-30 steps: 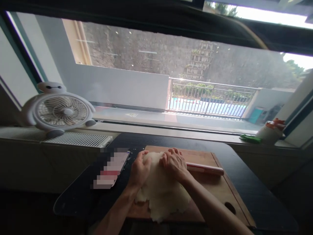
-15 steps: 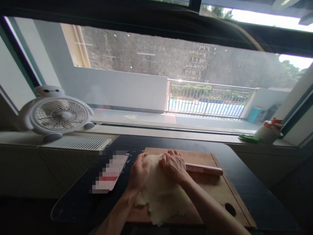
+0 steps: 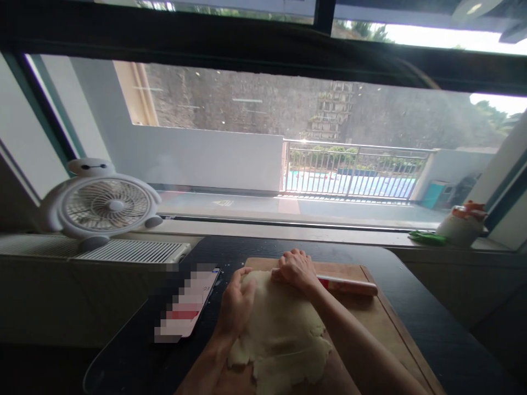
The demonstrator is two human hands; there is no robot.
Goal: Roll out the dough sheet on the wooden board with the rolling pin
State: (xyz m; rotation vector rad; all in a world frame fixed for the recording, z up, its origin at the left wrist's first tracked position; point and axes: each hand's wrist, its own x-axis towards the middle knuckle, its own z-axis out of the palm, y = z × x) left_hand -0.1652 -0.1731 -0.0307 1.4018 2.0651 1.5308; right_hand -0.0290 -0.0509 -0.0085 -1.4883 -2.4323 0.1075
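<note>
A thin, ragged-edged sheet of pale dough point(image 3: 284, 334) lies on a wooden board point(image 3: 370, 323). My right hand point(image 3: 296, 269) is laid over the left part of a rolling pin point(image 3: 352, 286), its fingers bent across it near the dough's far edge. The pin's right end sticks out past the hand and shows a red label. My left hand point(image 3: 236, 302) cups the dough's left edge, thumb apart from the fingers; some of its fingertips are hard to make out.
A phone point(image 3: 189, 307), partly blurred out, lies on the dark table point(image 3: 411, 291) left of the board. A white fan point(image 3: 115, 206) stands at the left on a radiator point(image 3: 135, 252). On the right of the windowsill are a white pot point(image 3: 461, 226) and a green item point(image 3: 427, 237).
The view has tilted up, so everything sits lower in it. My right hand has moved slightly forward on the board, and the pin has turned, showing red where white label showed.
</note>
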